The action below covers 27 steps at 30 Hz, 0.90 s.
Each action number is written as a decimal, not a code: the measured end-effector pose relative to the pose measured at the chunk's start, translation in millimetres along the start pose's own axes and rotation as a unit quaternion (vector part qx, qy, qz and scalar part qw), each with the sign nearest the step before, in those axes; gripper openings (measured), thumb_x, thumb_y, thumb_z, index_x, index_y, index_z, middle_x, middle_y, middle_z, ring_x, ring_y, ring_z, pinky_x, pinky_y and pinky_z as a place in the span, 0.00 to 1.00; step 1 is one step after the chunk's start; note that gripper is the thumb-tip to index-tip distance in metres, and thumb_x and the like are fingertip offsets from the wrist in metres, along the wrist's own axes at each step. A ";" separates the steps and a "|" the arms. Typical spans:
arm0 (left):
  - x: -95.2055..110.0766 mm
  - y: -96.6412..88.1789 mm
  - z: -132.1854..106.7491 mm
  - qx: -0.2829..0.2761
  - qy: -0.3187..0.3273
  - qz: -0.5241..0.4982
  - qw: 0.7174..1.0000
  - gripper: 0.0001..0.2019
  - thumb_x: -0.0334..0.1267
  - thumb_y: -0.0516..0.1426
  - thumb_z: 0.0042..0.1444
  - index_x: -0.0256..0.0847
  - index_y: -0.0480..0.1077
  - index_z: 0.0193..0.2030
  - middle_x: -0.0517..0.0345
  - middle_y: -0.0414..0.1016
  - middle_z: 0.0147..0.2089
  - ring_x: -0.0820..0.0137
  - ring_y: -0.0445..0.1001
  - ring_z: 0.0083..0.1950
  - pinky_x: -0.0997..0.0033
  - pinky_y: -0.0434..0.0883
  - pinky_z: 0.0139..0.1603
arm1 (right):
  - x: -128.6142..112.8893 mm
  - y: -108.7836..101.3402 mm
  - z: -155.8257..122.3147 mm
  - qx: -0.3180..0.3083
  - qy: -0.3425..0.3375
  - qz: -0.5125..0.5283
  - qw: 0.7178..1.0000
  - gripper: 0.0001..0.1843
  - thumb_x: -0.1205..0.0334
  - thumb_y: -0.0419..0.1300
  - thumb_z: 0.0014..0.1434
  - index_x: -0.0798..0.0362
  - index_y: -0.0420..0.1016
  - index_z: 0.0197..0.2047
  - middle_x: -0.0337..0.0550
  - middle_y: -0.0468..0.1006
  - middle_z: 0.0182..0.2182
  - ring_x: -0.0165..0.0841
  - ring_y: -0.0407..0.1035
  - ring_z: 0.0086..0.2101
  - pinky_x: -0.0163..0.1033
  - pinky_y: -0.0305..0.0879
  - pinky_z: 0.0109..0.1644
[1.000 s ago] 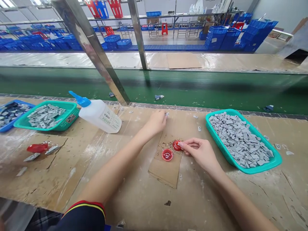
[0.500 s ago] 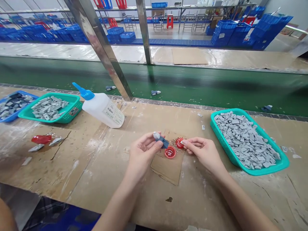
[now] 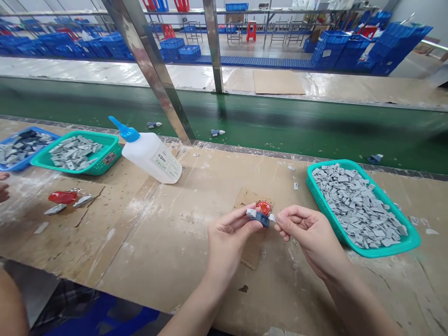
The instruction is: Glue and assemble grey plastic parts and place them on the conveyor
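My left hand (image 3: 233,233) pinches a dark blue plastic part (image 3: 262,218) with a light grey piece at its left end. Between the thumb and fingers of my right hand (image 3: 303,231) is a small light grey plastic piece (image 3: 272,218), held against or very close to the blue part's right end; contact is hard to make out. Just behind them a red cap of liquid (image 3: 264,207) sits on a small cardboard piece (image 3: 250,256). A second red cap is hidden by my left hand. On the right, a green basket (image 3: 413,240) holds many grey pieces.
A white bottle with a blue nozzle (image 3: 152,156) leans at left-centre. Farther left are a green basket (image 3: 110,161), a blue basket (image 3: 26,163), a red blob (image 3: 63,197) and another person's hand (image 3: 3,186). Several assembled parts lie on the green belt (image 3: 280,126) behind a metal post (image 3: 157,84).
My left hand has moved right with the blue part, meeting the grey piece in my right hand. Parts on the belt have shifted left. Another person's hand has appeared at the left edge.
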State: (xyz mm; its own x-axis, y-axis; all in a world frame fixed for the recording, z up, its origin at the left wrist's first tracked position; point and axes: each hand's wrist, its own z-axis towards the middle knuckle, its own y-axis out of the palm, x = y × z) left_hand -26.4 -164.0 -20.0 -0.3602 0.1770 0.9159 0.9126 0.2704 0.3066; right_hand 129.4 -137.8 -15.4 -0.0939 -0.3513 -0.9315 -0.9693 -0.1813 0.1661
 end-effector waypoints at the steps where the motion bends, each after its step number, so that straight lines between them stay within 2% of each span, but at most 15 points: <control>1: 0.9 1.1 -0.8 0.002 -0.001 0.004 1.000 0.15 0.31 0.66 0.42 0.42 0.78 0.40 0.54 0.80 0.39 0.61 0.78 0.42 0.61 0.76 0.47 | -0.3 -0.1 -0.4 -0.005 0.000 -0.003 1.000 0.11 0.55 0.67 0.49 0.55 0.75 0.29 0.42 0.76 0.24 0.27 0.66 0.24 0.31 0.64 0.27; 9: -2.5 1.7 -4.7 0.006 0.026 0.029 0.999 0.15 0.30 0.66 0.42 0.45 0.78 0.40 0.57 0.80 0.39 0.63 0.78 0.42 0.66 0.76 0.47 | 1.1 -0.9 1.9 -0.047 0.014 -0.042 0.998 0.14 0.52 0.66 0.49 0.56 0.75 0.29 0.41 0.75 0.23 0.27 0.66 0.24 0.31 0.64 0.27; 13: -7.7 1.9 -5.8 -0.003 0.063 0.079 0.995 0.14 0.32 0.65 0.44 0.48 0.78 0.40 0.59 0.80 0.41 0.64 0.78 0.42 0.66 0.76 0.46 | 1.4 -1.6 2.0 -0.069 0.016 -0.057 0.996 0.17 0.49 0.65 0.49 0.55 0.69 0.28 0.40 0.74 0.22 0.27 0.65 0.23 0.32 0.63 0.26; 17: -4.9 6.8 -4.6 -0.052 0.079 0.101 0.990 0.11 0.32 0.63 0.48 0.47 0.78 0.40 0.57 0.79 0.44 0.62 0.76 0.48 0.64 0.75 0.50 | 1.1 -2.7 0.2 -0.064 0.004 -0.068 0.996 0.18 0.48 0.63 0.51 0.51 0.62 0.29 0.36 0.72 0.21 0.28 0.65 0.24 0.29 0.60 0.23; 23: 2.4 17.6 9.2 -0.155 -0.022 0.045 0.987 0.22 0.33 0.64 0.46 0.42 0.72 0.51 0.51 0.76 0.49 0.59 0.74 0.50 0.60 0.75 0.49 | -0.6 -4.4 -0.6 -0.060 -0.002 0.003 0.998 0.18 0.46 0.61 0.52 0.51 0.62 0.30 0.35 0.70 0.22 0.28 0.64 0.24 0.29 0.60 0.23; 25: 2.6 21.4 19.4 -0.186 -0.011 0.064 0.980 0.22 0.35 0.62 0.50 0.41 0.69 0.54 0.49 0.74 0.52 0.60 0.74 0.51 0.61 0.72 0.52 | -5.2 -11.0 -0.9 -0.040 -0.004 -0.001 0.999 0.18 0.45 0.59 0.54 0.52 0.66 0.32 0.40 0.74 0.26 0.29 0.66 0.27 0.30 0.62 0.24; 27: 3.1 24.2 34.5 -0.197 0.029 0.121 0.972 0.21 0.34 0.58 0.55 0.40 0.66 0.56 0.48 0.73 0.53 0.63 0.71 0.54 0.63 0.67 0.57 | -12.8 -24.8 -2.3 0.007 -0.021 -0.039 0.999 0.18 0.44 0.56 0.56 0.52 0.69 0.37 0.45 0.77 0.34 0.32 0.69 0.31 0.32 0.65 0.27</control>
State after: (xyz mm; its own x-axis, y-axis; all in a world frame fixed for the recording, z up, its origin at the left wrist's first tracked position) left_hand -12.1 -124.2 -18.7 -0.1238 0.1328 0.9834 0.9769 -0.1578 0.1443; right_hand 155.1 -130.8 -6.8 -0.0280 -0.2975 -0.9543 -0.9771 -0.1934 0.0889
